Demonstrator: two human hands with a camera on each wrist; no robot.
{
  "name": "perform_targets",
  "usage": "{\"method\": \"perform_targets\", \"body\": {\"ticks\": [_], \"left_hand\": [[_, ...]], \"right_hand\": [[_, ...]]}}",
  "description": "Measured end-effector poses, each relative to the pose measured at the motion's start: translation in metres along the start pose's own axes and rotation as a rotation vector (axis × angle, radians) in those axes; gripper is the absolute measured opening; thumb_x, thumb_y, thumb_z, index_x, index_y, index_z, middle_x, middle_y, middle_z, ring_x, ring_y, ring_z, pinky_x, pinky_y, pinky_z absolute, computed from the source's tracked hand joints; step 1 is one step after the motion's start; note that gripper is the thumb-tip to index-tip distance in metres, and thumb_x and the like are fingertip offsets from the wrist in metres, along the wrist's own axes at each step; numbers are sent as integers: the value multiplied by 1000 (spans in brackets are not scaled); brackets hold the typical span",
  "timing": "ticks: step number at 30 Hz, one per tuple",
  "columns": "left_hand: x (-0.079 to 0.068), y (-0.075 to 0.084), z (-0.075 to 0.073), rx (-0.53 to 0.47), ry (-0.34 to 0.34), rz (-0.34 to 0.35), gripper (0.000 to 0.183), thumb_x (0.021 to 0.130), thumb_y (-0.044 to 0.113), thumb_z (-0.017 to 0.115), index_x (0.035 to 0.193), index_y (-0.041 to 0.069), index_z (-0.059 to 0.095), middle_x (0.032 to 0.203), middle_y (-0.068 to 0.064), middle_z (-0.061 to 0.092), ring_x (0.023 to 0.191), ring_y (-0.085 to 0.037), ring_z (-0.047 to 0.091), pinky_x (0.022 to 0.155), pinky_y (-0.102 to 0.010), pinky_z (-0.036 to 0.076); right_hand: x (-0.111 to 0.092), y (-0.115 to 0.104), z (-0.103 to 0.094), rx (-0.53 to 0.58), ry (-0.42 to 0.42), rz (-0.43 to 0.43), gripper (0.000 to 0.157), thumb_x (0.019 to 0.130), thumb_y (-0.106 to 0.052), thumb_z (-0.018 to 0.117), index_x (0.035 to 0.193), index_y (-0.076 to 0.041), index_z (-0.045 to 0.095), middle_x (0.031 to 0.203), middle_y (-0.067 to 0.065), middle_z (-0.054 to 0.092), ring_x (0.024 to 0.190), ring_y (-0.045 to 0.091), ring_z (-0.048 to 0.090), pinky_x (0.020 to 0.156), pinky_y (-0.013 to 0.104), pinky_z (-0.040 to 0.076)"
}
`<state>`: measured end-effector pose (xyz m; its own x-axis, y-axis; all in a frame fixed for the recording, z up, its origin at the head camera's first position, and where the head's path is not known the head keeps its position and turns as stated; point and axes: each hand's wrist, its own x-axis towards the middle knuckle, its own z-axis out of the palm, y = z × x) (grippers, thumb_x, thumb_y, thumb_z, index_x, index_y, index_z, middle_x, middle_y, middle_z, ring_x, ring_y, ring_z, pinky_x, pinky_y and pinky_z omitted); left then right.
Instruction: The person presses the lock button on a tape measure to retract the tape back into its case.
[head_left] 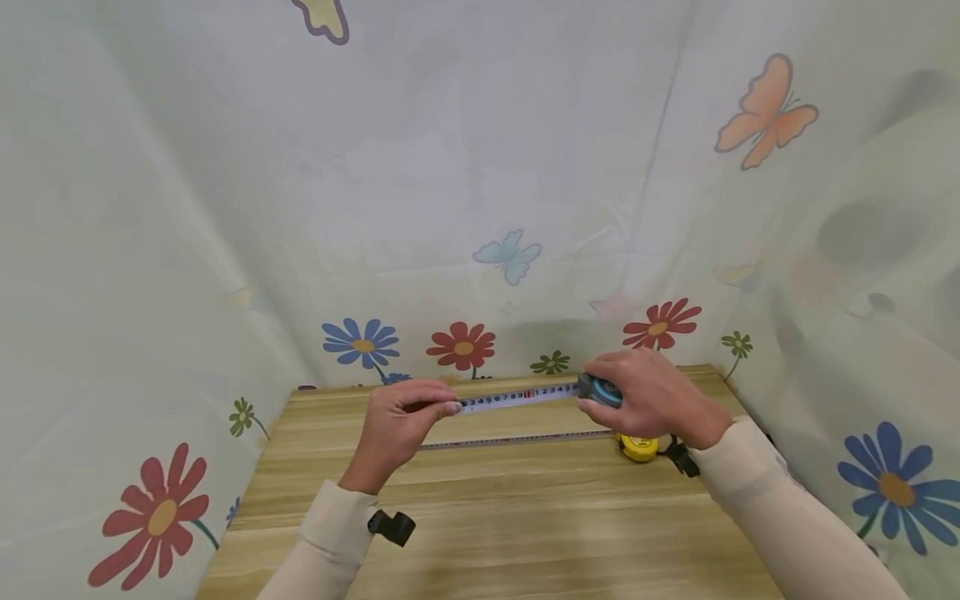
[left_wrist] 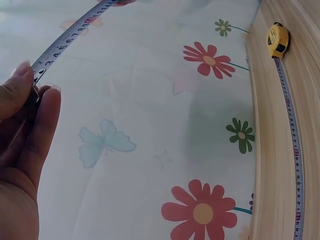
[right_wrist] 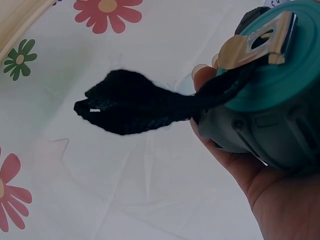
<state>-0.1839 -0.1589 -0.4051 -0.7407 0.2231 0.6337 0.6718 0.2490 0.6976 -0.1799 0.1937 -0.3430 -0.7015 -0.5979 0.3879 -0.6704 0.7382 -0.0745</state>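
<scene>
A dark grey and teal tape measure (head_left: 602, 390) is gripped in my right hand (head_left: 645, 390), above the far part of the table. Its metal belt clip (right_wrist: 265, 42) and black wrist strap (right_wrist: 135, 102) show in the right wrist view. The white blade (head_left: 517, 397) stretches leftward from the case, in the air. At the blade's end, my left hand (head_left: 401, 425) pinches the tip between thumb and fingers. Below lies a yellow tape measure (head_left: 638, 447), its own blade (head_left: 510, 439) drawn out to the left along the wood. My left hand hides that blade's far end in the head view.
The wood-grain table (head_left: 525, 517) meets a pale curtain (head_left: 450, 167) printed with flowers and butterflies behind and at both sides. A black wrist camera (head_left: 392, 527) sits at my left cuff, another black device (head_left: 682, 457) at my right cuff.
</scene>
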Motion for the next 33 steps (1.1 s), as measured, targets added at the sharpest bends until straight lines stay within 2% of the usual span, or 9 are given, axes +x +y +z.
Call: {"method": "perform_targets", "body": {"ticks": [21,33], "left_hand": [[1,-4,5,-30,-5,20,11,86,-1,81,95,5,84,97,-12,80,82,-8,74,75,-23,63],[1,-1,8,-15,-5,-11,11,86,-1,82,95,5,84,99,-16,80,85,-6,74,77,-23,63]], "right_hand": [[2,-3,1,16,-5,8,25,90,-35,76,102,-14,74,81,-8,64,64,1,47,55,18,41],[4,-7,3,8,-9,3,30,90,-37,75,106,-12,75,86,-5,69,66,1,49,56,17,42]]}}
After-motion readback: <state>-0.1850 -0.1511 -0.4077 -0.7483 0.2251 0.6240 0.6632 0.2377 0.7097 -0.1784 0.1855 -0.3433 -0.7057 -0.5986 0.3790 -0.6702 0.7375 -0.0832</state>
